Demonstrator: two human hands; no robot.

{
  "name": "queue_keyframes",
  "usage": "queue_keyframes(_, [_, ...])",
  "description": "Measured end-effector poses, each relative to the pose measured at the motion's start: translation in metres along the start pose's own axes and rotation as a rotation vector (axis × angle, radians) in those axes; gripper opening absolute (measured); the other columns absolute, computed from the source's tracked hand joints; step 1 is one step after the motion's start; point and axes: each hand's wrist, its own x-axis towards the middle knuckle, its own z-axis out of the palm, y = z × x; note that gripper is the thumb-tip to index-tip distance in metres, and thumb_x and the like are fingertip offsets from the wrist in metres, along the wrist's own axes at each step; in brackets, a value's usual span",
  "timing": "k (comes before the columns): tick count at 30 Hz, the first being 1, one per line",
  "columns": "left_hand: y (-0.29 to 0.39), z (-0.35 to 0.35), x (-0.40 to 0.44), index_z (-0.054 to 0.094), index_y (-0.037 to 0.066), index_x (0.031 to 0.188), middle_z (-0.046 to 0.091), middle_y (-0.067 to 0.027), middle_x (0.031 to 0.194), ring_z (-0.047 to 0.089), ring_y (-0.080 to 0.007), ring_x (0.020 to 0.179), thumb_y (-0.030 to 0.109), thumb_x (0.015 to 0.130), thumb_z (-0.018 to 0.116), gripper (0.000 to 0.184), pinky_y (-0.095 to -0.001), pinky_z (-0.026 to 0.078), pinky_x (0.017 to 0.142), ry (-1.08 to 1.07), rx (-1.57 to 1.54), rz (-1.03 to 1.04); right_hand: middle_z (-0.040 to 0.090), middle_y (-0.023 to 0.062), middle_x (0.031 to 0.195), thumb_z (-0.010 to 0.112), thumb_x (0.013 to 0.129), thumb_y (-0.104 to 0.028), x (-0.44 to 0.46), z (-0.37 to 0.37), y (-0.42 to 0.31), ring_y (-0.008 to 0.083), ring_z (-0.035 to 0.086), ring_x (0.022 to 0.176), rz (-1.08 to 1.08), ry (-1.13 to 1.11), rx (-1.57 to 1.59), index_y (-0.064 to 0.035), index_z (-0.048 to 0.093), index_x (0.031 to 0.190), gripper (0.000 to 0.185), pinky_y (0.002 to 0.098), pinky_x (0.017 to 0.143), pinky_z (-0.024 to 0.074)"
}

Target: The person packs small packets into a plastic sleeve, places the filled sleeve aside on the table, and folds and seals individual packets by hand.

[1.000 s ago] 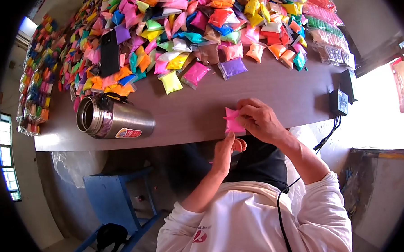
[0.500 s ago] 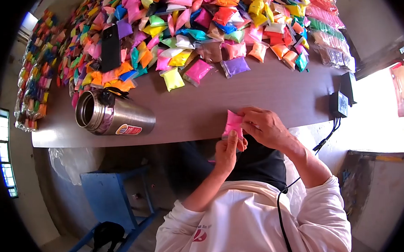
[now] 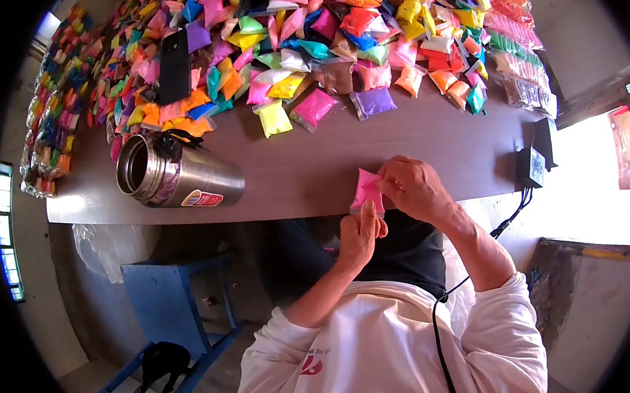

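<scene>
A small clear packet of pink material [image 3: 367, 188] is held over the table's front edge. My left hand [image 3: 361, 233] pinches its lower end, thumb on top. The fingers of my right hand [image 3: 414, 188] are closed at the packet's right side; their tips partly hide its edge. Beyond my hands, a yellow packet [image 3: 272, 118], a magenta packet [image 3: 314, 109] and a purple packet [image 3: 373, 103] lie at the front of a large heap of coloured packets [image 3: 336, 48].
On the table [image 3: 293, 169], an open steel flask [image 3: 205, 177] lies tilted at left. A black phone [image 3: 174, 68] rests on the heap. Bundled packets [image 3: 524, 68] and a black box with cables [image 3: 530, 167] are at right. A blue chair [image 3: 161, 294] stands below left.
The pink packet and both hands have shifted very slightly, the right hand a little upward. The whole view has moved slightly. Both hands keep their hold.
</scene>
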Motion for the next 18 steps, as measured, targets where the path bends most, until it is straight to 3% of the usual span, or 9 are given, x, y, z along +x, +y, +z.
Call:
queue_keyframes(4, [-0.001, -0.001, 0.002, 0.041, 0.004, 0.051, 0.044, -0.0024, 0.048, 0.046, -0.0112, 0.046, 0.041, 0.105, 0.046, 0.066, -0.0276, 0.036, 0.048, -0.027, 0.038, 0.027, 0.066, 0.0146, 0.086, 0.066, 0.084, -0.011, 0.003, 0.001, 0.003, 0.0347, 0.065, 0.075, 0.065, -0.034, -0.029, -0.0005, 0.067, 0.087, 0.011, 0.0416, 0.066, 0.0523])
queue_keyframes(9, [0.001, 0.003, -0.001, 0.041, 0.004, 0.049, 0.041, -0.0019, 0.047, 0.044, -0.0105, 0.045, 0.041, 0.105, 0.047, 0.067, -0.0281, 0.034, 0.046, 0.007, 0.055, 0.039, 0.063, 0.0147, 0.083, 0.063, 0.084, -0.010, 0.010, -0.002, 0.024, 0.0375, 0.063, 0.076, 0.025, 0.166, -0.147, -0.0022, 0.065, 0.087, 0.009, 0.0434, 0.068, 0.0519])
queue_keyframes(13, [-0.007, -0.004, -0.003, 0.041, 0.004, 0.049, 0.039, -0.0015, 0.046, 0.042, -0.0098, 0.044, 0.038, 0.105, 0.048, 0.066, -0.0283, 0.033, 0.045, 0.006, 0.025, 0.018, 0.064, 0.0137, 0.082, 0.064, 0.084, -0.005, 0.003, -0.026, -0.020, 0.0346, 0.063, 0.074, 0.002, 0.065, 0.020, 0.0002, 0.064, 0.085, 0.006, 0.0420, 0.067, 0.0514])
queue_keyframes(15, [-0.006, -0.004, -0.001, 0.041, 0.005, 0.049, 0.039, -0.0014, 0.046, 0.042, -0.0098, 0.044, 0.038, 0.105, 0.048, 0.065, -0.0283, 0.032, 0.045, -0.034, -0.019, 0.028, 0.062, 0.0127, 0.085, 0.064, 0.082, -0.004, 0.003, -0.024, -0.032, 0.0331, 0.062, 0.081, -0.367, 0.020, -0.215, -0.0009, 0.061, 0.082, 0.004, 0.0419, 0.069, 0.0516])
queue_keyframes(18, [-0.002, 0.000, -0.001, 0.042, 0.004, 0.050, 0.041, -0.0017, 0.046, 0.042, -0.0100, 0.044, 0.036, 0.105, 0.047, 0.065, -0.0284, 0.032, 0.045, -0.025, 0.049, 0.068, 0.059, 0.0114, 0.085, 0.064, 0.075, -0.006, 0.000, -0.010, -0.036, 0.0269, 0.059, 0.091, -0.360, -0.107, -0.329, -0.0016, 0.063, 0.080, 0.006, 0.0373, 0.073, 0.0537])
